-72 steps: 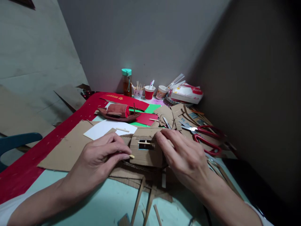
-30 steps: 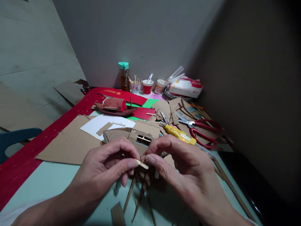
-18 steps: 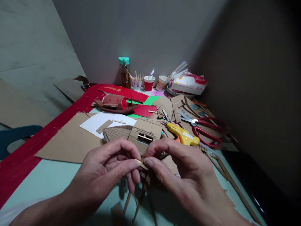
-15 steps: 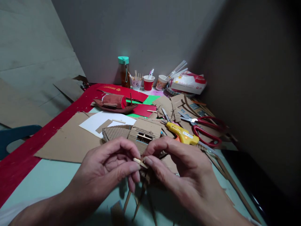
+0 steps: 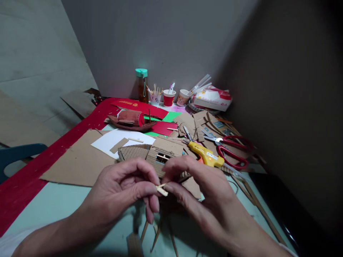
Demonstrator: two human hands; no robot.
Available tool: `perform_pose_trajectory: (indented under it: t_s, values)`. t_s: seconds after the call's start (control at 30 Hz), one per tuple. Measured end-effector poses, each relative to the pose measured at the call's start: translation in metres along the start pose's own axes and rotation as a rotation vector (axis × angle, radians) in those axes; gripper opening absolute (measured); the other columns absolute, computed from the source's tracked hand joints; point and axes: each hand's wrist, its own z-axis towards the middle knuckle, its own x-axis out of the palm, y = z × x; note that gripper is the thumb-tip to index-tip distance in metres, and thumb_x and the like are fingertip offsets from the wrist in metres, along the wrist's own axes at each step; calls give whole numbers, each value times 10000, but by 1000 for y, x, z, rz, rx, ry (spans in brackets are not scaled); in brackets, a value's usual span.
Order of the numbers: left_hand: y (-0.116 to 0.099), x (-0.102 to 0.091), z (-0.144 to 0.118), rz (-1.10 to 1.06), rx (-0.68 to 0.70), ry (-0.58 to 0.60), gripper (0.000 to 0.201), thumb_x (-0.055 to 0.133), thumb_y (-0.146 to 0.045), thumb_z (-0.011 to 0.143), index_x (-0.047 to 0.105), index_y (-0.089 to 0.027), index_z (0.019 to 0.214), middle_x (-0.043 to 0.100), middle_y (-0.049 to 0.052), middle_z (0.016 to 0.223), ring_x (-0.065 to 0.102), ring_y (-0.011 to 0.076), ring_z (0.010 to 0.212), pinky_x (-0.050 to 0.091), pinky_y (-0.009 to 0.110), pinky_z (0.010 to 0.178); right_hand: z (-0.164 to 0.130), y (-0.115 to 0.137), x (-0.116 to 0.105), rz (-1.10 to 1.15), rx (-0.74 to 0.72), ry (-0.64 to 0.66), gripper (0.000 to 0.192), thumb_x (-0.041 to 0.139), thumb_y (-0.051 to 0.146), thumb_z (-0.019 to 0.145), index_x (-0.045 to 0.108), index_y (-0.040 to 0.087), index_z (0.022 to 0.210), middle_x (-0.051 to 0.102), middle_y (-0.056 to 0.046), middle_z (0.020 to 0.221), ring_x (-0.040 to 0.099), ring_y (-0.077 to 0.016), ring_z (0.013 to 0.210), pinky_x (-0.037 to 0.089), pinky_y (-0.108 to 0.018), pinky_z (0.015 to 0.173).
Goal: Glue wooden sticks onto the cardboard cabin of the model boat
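My left hand (image 5: 122,191) is closed, thumb and forefinger pinching a short pale wooden stick piece (image 5: 162,192). Facing it, my right hand (image 5: 205,189) pinches the end of a thin pale sliver (image 5: 161,185) that crosses the piece. The fingertips nearly meet, so the held ends are hidden. Just behind them lies a cardboard model boat (image 5: 134,152), with a ribbed bow and a cabin whose window (image 5: 163,157) has pale bars. My right hand covers part of the boat.
A yellow glue gun (image 5: 206,154) and red-handled scissors (image 5: 233,151) lie right of the boat. Farther back stand a reddish-brown model boat (image 5: 130,120), a bottle (image 5: 142,85) and paper cups (image 5: 169,98). A cardboard sheet (image 5: 77,159) lies left; cardboard strips (image 5: 173,237) lie in front.
The pale stick piece has been turned, so its end now points right and toward me. The thin sliver shows more clearly between the fingertips; both hands remain pinched close together.
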Motion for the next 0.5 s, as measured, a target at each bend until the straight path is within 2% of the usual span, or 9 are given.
perform_pose_trajectory:
  t_s: [0.13, 0.23, 0.4, 0.47, 0.5]
  values:
    - [-4, -2, 2, -12, -28, 59, 99, 765, -196, 841, 685, -199, 783, 777, -12, 585, 719, 135, 473, 564, 180, 513, 3, 4, 1, 80, 63, -22, 225, 583, 105, 1001, 670, 257, 1142, 700, 21, 1006, 645, -134, 936, 488, -253, 833]
    - [-4, -5, 6, 4, 6, 96, 91, 736, -171, 884, 675, -193, 820, 791, -6, 609, 737, 130, 497, 574, 168, 533, 5, 4, 0, 139, 105, -40, 268, 542, 109, 1007, 724, 275, 1114, 657, 12, 906, 623, -141, 863, 483, -264, 763]
    - [1, -4, 7, -8, 50, 63, 82, 724, -122, 885, 675, -187, 893, 774, -30, 627, 735, 113, 525, 597, 155, 544, 6, 2, 1, 451, 351, -56, 108, 600, 232, 1002, 698, 220, 960, 601, 10, 824, 553, -119, 720, 426, -227, 589]
    - [4, -2, 6, -45, 80, 40, 111, 743, -114, 862, 674, -188, 905, 760, -40, 640, 729, 118, 531, 610, 166, 522, 7, 2, 3, 557, 384, -69, 36, 660, 252, 977, 660, 216, 979, 609, 31, 801, 535, -97, 686, 412, -199, 574]
    - [5, -1, 6, -58, 91, 29, 120, 752, -116, 854, 673, -188, 907, 754, -42, 647, 726, 119, 535, 615, 172, 516, 7, 2, 5, 579, 382, -83, 62, 687, 256, 964, 649, 218, 995, 616, 40, 793, 539, -90, 684, 413, -190, 582]
